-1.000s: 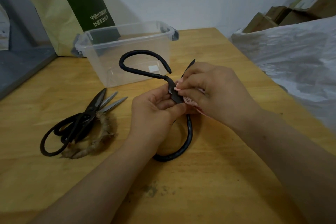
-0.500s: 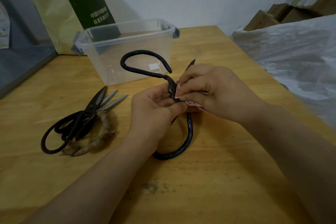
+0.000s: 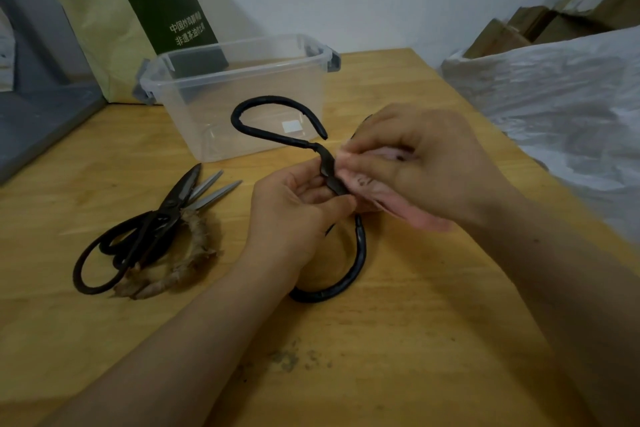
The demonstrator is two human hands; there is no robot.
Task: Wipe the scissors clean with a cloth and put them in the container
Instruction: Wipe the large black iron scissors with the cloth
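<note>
Just above the table (image 3: 415, 340), in front of the clear container (image 3: 194, 114), the left hand (image 3: 298, 215) pinches the black scissors (image 3: 329, 172) near the pivot, its grip narrow on the metal. The right hand (image 3: 426, 163) has its grip closed round a pink cloth (image 3: 398, 208), bunched against the blades. Other scissors (image 3: 149, 229) lie piled on the table to the left.

Right hand (image 3: 426, 163) has shifted up the scissors (image 3: 329, 172); more pink cloth (image 3: 398, 210) now shows beneath it.
</note>
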